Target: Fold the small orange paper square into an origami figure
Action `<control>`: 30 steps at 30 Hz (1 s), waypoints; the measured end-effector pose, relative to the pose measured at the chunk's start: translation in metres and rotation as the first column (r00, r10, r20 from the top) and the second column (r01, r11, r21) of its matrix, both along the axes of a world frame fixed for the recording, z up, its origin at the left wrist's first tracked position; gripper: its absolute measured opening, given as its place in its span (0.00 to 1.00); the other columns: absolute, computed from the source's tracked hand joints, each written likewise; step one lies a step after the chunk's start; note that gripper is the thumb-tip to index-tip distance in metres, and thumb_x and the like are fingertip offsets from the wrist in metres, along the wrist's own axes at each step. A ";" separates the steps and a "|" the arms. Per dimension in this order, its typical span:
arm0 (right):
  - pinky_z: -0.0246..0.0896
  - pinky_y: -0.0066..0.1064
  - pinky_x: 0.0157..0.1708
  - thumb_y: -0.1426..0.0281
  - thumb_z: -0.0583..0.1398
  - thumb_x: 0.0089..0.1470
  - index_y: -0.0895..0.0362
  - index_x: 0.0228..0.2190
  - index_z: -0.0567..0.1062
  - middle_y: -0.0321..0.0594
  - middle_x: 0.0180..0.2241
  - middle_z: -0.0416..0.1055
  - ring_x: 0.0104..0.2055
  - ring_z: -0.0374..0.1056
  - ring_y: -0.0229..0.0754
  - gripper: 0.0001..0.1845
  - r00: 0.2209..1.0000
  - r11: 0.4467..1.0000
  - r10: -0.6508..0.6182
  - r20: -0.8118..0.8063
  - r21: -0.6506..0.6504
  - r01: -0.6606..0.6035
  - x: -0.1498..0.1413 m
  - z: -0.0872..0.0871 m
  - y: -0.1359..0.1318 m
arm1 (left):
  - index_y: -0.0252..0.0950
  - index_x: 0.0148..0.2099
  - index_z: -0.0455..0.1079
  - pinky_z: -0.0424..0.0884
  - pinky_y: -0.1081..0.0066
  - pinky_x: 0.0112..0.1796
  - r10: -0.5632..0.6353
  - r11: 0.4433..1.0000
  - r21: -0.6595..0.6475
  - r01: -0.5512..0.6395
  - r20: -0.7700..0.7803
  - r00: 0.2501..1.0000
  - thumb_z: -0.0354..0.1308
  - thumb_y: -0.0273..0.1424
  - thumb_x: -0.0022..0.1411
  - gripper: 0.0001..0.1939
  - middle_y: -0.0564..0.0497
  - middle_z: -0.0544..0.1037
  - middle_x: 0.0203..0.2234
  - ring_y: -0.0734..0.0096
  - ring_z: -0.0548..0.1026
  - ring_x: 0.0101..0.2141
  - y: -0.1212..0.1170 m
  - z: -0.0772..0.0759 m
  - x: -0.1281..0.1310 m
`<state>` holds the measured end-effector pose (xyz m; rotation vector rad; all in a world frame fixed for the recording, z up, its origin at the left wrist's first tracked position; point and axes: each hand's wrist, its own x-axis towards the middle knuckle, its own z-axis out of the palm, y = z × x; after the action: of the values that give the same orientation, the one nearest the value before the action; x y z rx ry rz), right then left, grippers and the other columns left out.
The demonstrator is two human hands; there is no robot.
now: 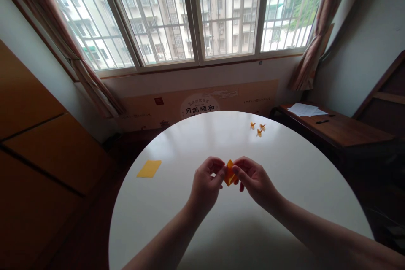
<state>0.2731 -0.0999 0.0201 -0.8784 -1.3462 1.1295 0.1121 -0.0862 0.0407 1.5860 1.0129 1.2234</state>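
A small piece of folded orange origami paper [230,176], diamond-shaped with its points up and down, is held above the middle of the white table. My left hand [209,177] pinches its left edge between thumb and fingers. On the opposite edge, my right hand [251,175] grips it the same way, thumb on the near face. Some of the fingers behind the paper are hidden. Towards the far right of the table stand three little folded orange paper figures [259,132], bird-like in outline. Flat on the left side lies yellow square paper [149,169].
The round white table [177,232] curves around my arms. Beyond it a wooden bench [354,128] holds white sheets [305,109] and a dark pen [322,122]. A printed cardboard box [136,105] stands below the barred window [228,12]. Wooden cabinet doors [41,135] are at the left.
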 end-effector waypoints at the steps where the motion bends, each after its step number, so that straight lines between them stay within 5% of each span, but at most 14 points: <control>1: 0.63 0.24 0.18 0.56 0.63 0.57 0.56 0.36 0.73 0.38 0.30 0.74 0.27 0.70 0.38 0.16 1.000 1.000 0.005 0.002 -0.007 -0.005 0.000 0.000 -0.001 | 0.35 0.36 0.68 0.69 0.78 0.19 0.008 1.000 0.009 -0.008 -0.001 1.000 0.61 0.35 0.60 0.08 0.52 0.75 0.28 0.73 0.73 0.26 0.000 0.000 0.000; 11: 0.64 0.25 0.19 0.61 0.66 0.53 0.51 0.52 0.64 0.35 0.33 0.71 0.29 0.69 0.40 0.27 0.998 0.990 0.062 -0.019 -0.124 -0.063 -0.008 0.005 -0.007 | 0.37 0.37 0.70 0.71 0.76 0.26 0.098 0.980 0.186 -0.065 -0.171 0.980 0.58 0.27 0.62 0.01 0.53 0.78 0.29 0.71 0.77 0.29 -0.002 -0.002 -0.003; 30: 0.70 0.29 0.20 0.61 0.69 0.50 0.54 0.45 0.65 0.32 0.29 0.71 0.28 0.70 0.39 0.25 0.986 0.978 0.040 -0.159 -0.196 -0.071 -0.003 0.007 -0.001 | 0.37 0.39 0.73 0.72 0.76 0.26 0.053 0.968 0.250 0.022 -0.287 0.956 0.59 0.22 0.59 0.07 0.51 0.81 0.31 0.71 0.78 0.30 -0.001 0.006 -0.005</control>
<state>0.2697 -0.1012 0.0268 -0.8826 -1.1492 1.3672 0.1073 -0.0871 0.0470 2.0064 1.0870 1.1862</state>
